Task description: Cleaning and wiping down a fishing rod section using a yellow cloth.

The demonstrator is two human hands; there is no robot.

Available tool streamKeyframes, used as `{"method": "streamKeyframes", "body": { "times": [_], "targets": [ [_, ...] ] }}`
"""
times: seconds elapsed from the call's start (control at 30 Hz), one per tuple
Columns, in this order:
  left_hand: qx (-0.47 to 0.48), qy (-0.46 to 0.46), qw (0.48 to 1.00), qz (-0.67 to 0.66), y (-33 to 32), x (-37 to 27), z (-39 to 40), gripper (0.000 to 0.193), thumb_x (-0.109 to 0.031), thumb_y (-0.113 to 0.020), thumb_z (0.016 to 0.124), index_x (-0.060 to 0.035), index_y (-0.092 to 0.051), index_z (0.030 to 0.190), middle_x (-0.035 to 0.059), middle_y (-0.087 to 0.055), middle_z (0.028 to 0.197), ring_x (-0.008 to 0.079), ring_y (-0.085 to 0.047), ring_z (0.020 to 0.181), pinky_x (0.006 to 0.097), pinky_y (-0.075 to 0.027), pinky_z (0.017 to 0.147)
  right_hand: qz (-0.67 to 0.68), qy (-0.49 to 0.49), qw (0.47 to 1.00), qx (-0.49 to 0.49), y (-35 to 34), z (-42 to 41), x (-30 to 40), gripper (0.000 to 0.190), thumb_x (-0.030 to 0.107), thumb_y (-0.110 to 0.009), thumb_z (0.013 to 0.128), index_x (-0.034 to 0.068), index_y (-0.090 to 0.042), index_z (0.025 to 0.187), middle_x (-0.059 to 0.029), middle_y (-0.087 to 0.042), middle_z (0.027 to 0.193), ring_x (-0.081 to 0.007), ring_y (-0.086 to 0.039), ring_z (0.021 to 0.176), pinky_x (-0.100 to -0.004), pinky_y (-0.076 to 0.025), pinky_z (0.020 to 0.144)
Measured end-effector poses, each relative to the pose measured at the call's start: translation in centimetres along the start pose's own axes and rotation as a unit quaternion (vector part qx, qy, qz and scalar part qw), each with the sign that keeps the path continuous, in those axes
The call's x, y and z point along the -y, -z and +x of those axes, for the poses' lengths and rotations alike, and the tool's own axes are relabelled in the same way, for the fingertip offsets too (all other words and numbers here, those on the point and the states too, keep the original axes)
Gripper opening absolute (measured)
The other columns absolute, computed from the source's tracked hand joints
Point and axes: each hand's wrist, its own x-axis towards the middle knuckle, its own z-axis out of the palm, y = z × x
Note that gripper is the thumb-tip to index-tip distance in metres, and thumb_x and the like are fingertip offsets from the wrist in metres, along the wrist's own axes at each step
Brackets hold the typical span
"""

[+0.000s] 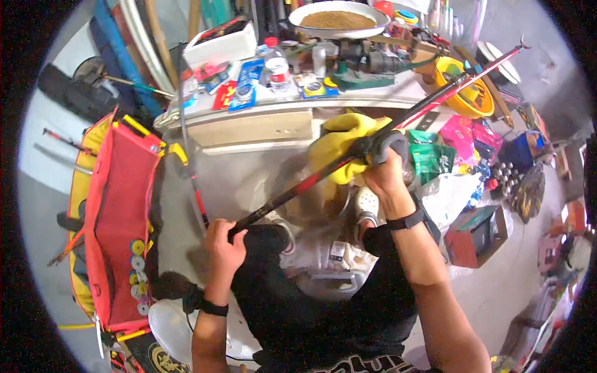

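Note:
A black and red pole (298, 189), which looks like a fishing rod holder, slants from my lap up to the right, ending in a small metal fork over the table. Around its lower end my left hand (226, 245) is closed. My right hand (387, 170) grips a grey cloth (396, 144) against the pole's middle joint. Just behind that joint is a yellow cloth (345, 135), partly hidden by the pole. A red section of the pole (447, 95) passes over a yellow bowl (480, 100) at the table's right end.
On the table (345, 99) stand a plastic bottle (277, 70), a white basin of brown grains (317, 30) and a white foam box (224, 46). A red and yellow bag (123, 196) lies open at left. Plastic bags (447, 186) and a cardboard box (466, 247) are on the floor at right.

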Motion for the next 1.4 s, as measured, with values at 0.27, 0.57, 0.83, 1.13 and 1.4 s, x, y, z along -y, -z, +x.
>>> {"method": "streamKeyframes", "body": {
  "times": [0.27,0.57,0.83,1.13,1.4],
  "targets": [
    [0.078,0.089,0.993,0.002,-0.4,3.8,1.3,0.026,-0.003,-0.069,0.070,-0.0013,-0.049,0.087,0.0159,-0.053,0.086,0.0351,-0.053,0.083,0.0386,-0.042,0.074,-0.512,0.124,0.844,-0.102,1.2,-0.8,-2.0,0.007,0.001,-0.052,0.073,0.005,-0.057,0.072,-0.0021,-0.056,0.072,-0.0133,-0.052,0.063,-0.0274,-0.043,0.057],
    [0.097,0.074,0.992,0.032,-0.2,2.9,1.9,0.024,-0.004,-0.067,0.072,-0.0006,-0.057,0.094,0.0144,-0.053,0.086,0.0354,-0.053,0.083,0.0403,-0.043,0.075,-0.440,0.078,0.888,-0.110,0.7,-1.3,-1.8,0.010,0.005,-0.052,0.076,0.001,-0.061,0.074,-0.0052,-0.060,0.076,-0.0163,-0.056,0.070,-0.0284,-0.045,0.064],
    [0.048,0.034,0.998,0.021,0.2,2.8,0.8,0.024,-0.002,-0.066,0.069,-0.0018,-0.061,0.093,0.0132,-0.051,0.081,0.0341,-0.052,0.077,0.0401,-0.042,0.069,-0.004,-0.009,0.991,-0.137,0.6,-0.8,-2.8,0.009,0.011,-0.054,0.076,0.005,-0.060,0.073,-0.0044,-0.056,0.068,-0.0160,-0.052,0.056,-0.0289,-0.039,0.048],
    [0.010,0.047,0.997,0.057,1.4,3.9,-1.0,0.028,0.002,-0.069,0.065,-0.0007,-0.060,0.091,0.0145,-0.052,0.083,0.0336,-0.053,0.081,0.0383,-0.043,0.073,0.014,0.004,0.999,-0.028,3.0,-0.9,0.5,0.035,0.028,-0.047,0.086,0.004,-0.056,0.110,-0.0094,-0.062,0.104,-0.0240,-0.058,0.096,-0.0377,-0.046,0.086],
    [0.007,0.024,0.988,0.153,6.8,6.5,-2.2,0.026,-0.006,-0.074,0.063,-0.0028,-0.063,0.087,0.0126,-0.055,0.085,0.0335,-0.053,0.082,0.0400,-0.043,0.072,0.126,0.077,0.989,-0.001,6.7,0.4,3.4,0.030,0.027,-0.053,0.088,0.006,-0.057,0.109,-0.0094,-0.062,0.106,-0.0243,-0.060,0.098,-0.0367,-0.047,0.088]
  ]
}}
